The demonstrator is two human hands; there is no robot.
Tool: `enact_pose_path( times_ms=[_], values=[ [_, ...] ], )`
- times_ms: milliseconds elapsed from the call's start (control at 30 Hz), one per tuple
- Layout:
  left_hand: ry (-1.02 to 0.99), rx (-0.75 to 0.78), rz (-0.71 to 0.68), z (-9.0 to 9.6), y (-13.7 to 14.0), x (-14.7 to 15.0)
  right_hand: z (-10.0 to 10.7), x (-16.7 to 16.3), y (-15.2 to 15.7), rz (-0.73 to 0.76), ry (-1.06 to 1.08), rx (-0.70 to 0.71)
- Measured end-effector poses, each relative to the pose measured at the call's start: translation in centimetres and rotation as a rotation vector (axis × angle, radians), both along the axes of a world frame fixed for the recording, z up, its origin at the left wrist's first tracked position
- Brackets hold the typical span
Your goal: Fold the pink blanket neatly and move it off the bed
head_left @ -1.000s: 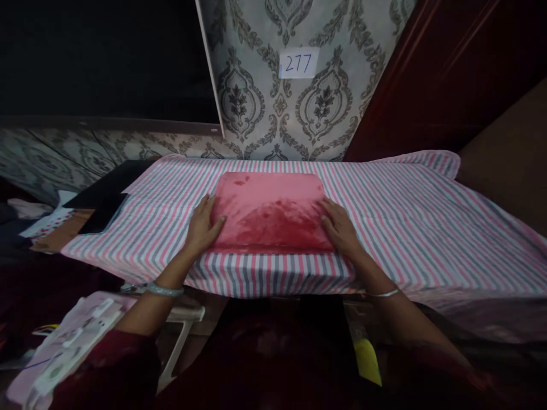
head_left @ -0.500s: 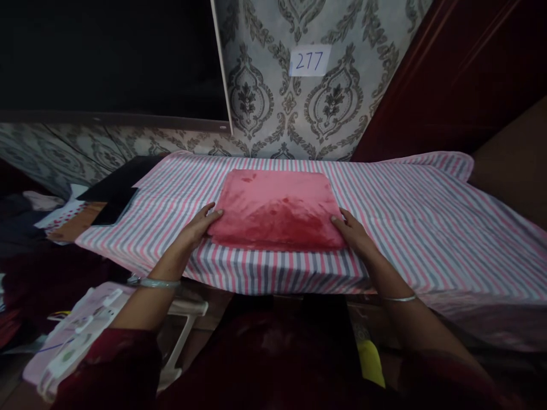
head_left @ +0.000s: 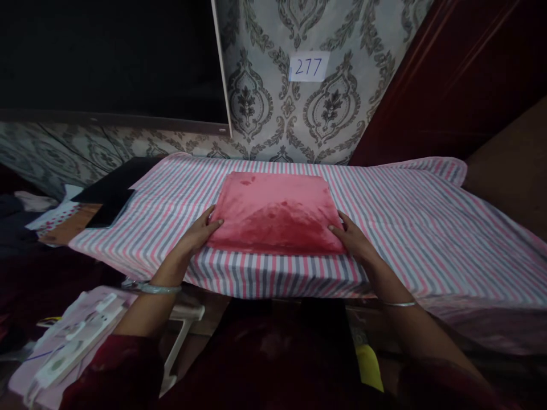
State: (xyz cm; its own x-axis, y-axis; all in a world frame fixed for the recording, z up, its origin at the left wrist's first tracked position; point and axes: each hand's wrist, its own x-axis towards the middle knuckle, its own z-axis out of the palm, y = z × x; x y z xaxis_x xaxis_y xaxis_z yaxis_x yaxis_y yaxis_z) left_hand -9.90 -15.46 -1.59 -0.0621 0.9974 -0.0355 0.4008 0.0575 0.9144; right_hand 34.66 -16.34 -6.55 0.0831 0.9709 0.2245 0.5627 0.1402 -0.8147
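A flat, pink-red plush rectangle (head_left: 276, 213) lies on a striped cloth in the middle of the head view. It looks like folded fabric or a thin cushion; I cannot tell which. Its pile is darker red towards the front edge. My left hand (head_left: 200, 232) holds the left side, thumb on top and the other fingers around the edge. On the opposite side, my right hand (head_left: 354, 236) grips the right edge the same way. The fingertips under both edges are partly hidden.
Pink, grey and white striped cloth (head_left: 405, 228) covers the table. A dark flat panel (head_left: 111, 208) and papers (head_left: 57, 213) are at the left. A television (head_left: 115, 62) hangs above. Below left sits a white power strip (head_left: 70, 350) on a pink surface.
Both hands have shifted slightly towards the front along the sides of the plush rectangle, still holding it. The rectangle has stayed nearly in place, and the view has moved a little.
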Motion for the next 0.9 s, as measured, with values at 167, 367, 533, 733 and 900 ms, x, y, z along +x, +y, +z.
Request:
enact_pose_path(
  times_ms=[167, 367, 533, 733, 900],
  values=[
    [0.545, 0.365, 0.048, 2.2, -1.0, 2.0, 3.5, -3.4, -1.3, -0.095, -0.393, 0.246],
    [0.952, 0.506, -0.245, 3.2, -1.5, 9.7, 5.9, -12.3, -1.2, 0.146, -0.706, 0.322],
    [1.035, 0.401, -0.295, 0.5, -1.2, 11.0, 3.7, -14.3, -0.7, 0.211, -0.842, 0.195],
    [1.029, 0.429, -0.296, -0.6, -1.1, 10.4, 2.8, -14.0, -0.9, 0.202, -0.849, 0.215],
    [1.057, 0.429, -0.293, -0.4, -1.2, 10.8, 3.3, -14.5, -0.9, 0.204, -0.864, 0.175]
  ],
)
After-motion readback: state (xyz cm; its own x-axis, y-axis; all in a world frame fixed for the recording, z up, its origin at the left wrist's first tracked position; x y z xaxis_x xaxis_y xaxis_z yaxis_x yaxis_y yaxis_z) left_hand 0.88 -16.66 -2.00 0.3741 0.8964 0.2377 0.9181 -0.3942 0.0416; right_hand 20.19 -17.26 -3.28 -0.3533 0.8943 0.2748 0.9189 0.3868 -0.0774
